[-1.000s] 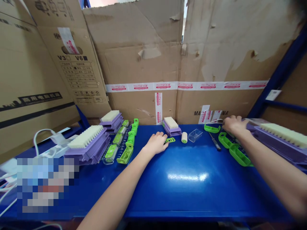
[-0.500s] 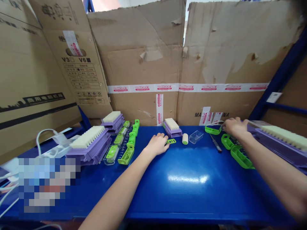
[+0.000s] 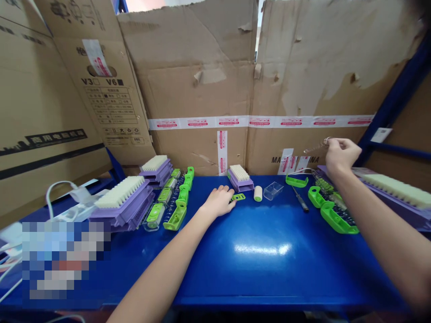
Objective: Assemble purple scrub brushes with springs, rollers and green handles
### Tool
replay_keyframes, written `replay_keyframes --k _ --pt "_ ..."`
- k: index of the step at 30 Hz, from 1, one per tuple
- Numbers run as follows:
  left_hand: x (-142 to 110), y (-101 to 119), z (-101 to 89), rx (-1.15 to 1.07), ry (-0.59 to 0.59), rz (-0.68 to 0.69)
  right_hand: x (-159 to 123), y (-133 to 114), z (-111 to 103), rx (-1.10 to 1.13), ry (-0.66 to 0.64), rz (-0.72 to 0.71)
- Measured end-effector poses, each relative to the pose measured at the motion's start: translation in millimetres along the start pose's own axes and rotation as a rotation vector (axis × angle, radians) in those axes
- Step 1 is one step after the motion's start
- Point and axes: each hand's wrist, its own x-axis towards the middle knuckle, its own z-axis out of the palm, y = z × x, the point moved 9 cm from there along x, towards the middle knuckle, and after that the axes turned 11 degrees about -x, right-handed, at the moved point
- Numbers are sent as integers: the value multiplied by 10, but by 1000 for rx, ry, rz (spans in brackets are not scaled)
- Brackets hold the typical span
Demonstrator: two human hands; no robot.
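Observation:
My left hand (image 3: 219,200) rests palm down on the blue table, its fingers bent and its thumb and index finger at the left end of a small green plastic plate (image 3: 239,197) with slots. Raised above the parts on the right, my right hand (image 3: 341,154) pinches a thin, see-through-looking coil spring (image 3: 315,147) that points left. Just right of the plate stands a cream roller (image 3: 257,193) with a green end, then a clear plastic box (image 3: 273,190). Behind the plate sits a purple block with cream bristles (image 3: 239,177).
A screwdriver (image 3: 301,199) lies near a green bracket (image 3: 296,181). More green holders (image 3: 336,218) and a purple bristle block (image 3: 399,190) are at right. Rows of green parts (image 3: 175,216), springs and purple blocks (image 3: 121,202) stand left, beside a power strip with cables (image 3: 76,204). Cardboard walls (image 3: 202,89) enclose the back.
My right hand has risen from among the right-hand parts and now has a spring in its fingertips. My left hand stays at the green plate.

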Motion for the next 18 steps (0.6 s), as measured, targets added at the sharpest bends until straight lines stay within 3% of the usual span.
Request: replay_keyframes --k 2,4,8,12,15,18 --pt "1 -1 -1 -3 -4 2 -173 -188 69 216 -71 7" --pt "2 -1 -9 -8 -6 4 -453 -327 215 380 -247 78" --pt "7 -38 -28 -35 -4 -12 -1204 -539 465 330 -615 66" --pt "2 -66 -24 -70 2 17 -1926 -539 699 257 -966 28" --pt "-10 -45 -48 -104 33 70 -2280 -550 759 59 -1121 -146" --pt "-25 49 -159 -144 124 137 -2472 -622 710 -332 -1081 -500"
